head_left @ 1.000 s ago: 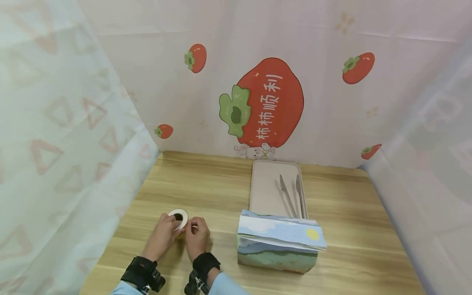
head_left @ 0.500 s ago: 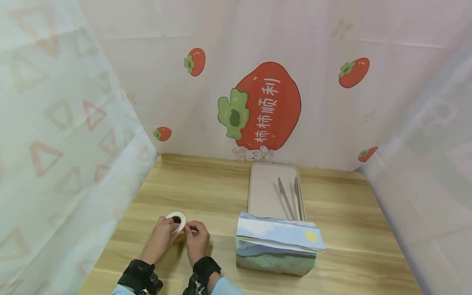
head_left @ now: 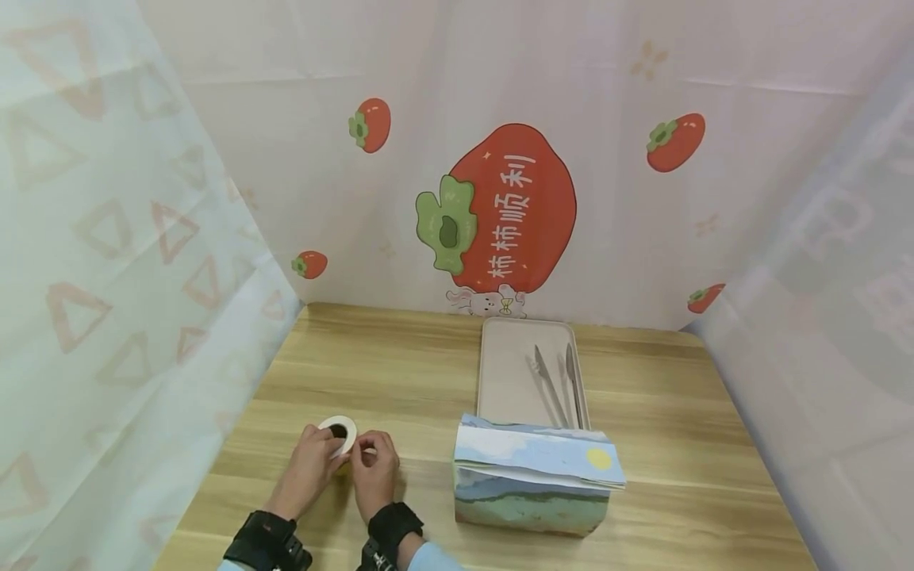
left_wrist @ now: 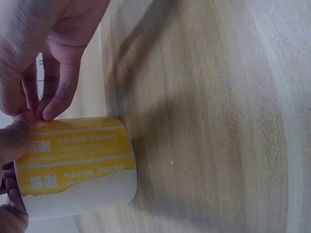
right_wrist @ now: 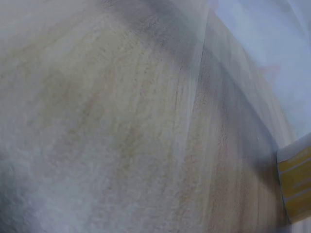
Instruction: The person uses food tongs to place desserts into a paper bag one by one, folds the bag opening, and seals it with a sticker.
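A roll of yellow sticker labels (head_left: 351, 434) stands on end on the wooden table, with white printing on its labels and its white core ring facing up. My left hand (head_left: 301, 473) holds it, fingers in the core hole and thumb against the outside. Close beside it, my right hand (head_left: 376, 476) has thumb and fingertips pinched at the edge of a label. In the left wrist view, these fingertips meet the left thumb at the top of the labels (left_wrist: 82, 150); a torn edge borders a bare white stretch of the roll. The right wrist view catches only part of the roll (right_wrist: 296, 182).
Right of the hands stands a box with a landscape print and folded top (head_left: 539, 468). Behind it lies a beige tray (head_left: 507, 365) bearing two metal knives (head_left: 550, 385), partly hidden by the box. Printed cloth (head_left: 614, 238) hangs at the back and both sides.
The head view has shifted slightly. Both hands stay at the roll in nearly the same pose, with the right fingers moving only a little at the label edge.
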### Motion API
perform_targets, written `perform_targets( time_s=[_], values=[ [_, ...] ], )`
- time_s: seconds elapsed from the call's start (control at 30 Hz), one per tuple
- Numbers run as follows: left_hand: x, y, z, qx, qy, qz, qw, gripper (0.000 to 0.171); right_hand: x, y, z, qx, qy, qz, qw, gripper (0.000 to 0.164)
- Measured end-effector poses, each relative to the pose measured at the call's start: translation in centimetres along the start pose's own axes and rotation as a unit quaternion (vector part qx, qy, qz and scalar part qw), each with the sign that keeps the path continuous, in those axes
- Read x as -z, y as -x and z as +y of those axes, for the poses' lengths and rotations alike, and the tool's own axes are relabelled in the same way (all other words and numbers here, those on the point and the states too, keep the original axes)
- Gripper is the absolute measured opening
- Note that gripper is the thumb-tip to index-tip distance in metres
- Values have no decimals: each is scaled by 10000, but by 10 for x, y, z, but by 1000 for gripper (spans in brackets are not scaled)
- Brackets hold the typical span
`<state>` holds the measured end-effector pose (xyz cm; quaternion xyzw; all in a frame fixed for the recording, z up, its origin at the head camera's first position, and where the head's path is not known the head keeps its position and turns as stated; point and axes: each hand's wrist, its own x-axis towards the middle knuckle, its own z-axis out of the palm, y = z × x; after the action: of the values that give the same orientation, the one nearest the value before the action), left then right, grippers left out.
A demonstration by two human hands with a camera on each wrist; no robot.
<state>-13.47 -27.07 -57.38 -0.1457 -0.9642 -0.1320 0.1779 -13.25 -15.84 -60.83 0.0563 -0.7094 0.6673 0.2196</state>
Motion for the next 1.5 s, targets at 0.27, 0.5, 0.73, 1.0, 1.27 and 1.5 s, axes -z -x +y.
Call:
perform_targets(
  time_s=[0.27,0.5,0.73,1.0,1.27,1.5],
  values=[
    [1,-4,-2,-169,220,208,9994,17,-4,-5,18,282,722,-272,9966,18],
    [1,-17,-4,-345,183,333,9987,17,-5,-20,19,158,849,-486,9951,16],
    [0,-18,-4,-257,191,165,9994,18,-1,-20,22,-289,353,-490,9978,8],
    [-1,-20,-5,-251,241,172,9992,21,1,-18,28,-767,-565,-469,9943,10],
    [1,-8,-1,-215,252,149,9993,21,1,-10,15,-1396,-981,-20,9853,6],
    [0,2,-1,-73,161,162,9997,23,6,-1,-11,-852,-991,7,9914,3]
  ],
)
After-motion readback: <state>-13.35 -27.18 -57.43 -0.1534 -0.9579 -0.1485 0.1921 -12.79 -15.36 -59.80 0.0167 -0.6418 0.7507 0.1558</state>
